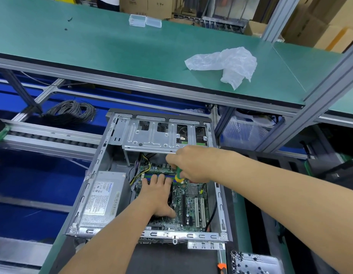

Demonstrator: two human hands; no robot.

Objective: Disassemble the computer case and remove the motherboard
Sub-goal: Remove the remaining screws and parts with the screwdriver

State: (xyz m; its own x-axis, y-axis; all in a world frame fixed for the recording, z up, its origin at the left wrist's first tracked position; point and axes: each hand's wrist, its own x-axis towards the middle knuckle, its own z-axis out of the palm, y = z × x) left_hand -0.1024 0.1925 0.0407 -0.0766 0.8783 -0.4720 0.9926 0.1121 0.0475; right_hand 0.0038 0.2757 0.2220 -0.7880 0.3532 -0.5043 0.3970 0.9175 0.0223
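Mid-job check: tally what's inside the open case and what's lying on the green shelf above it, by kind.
Inside the computer case:
motherboard: 1
power supply: 1
drive cage: 1
screwdriver, held by right hand: 1
On the green shelf:
clear plastic boxes: 2
crumpled plastic bag: 1
Total: 7

Green shelf (92, 56) carries crumpled, probably plastic bag (225, 64).

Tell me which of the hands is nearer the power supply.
Left. The left hand rests flat on the motherboard just beside the power supply; the right hand grips a screwdriver farther away.
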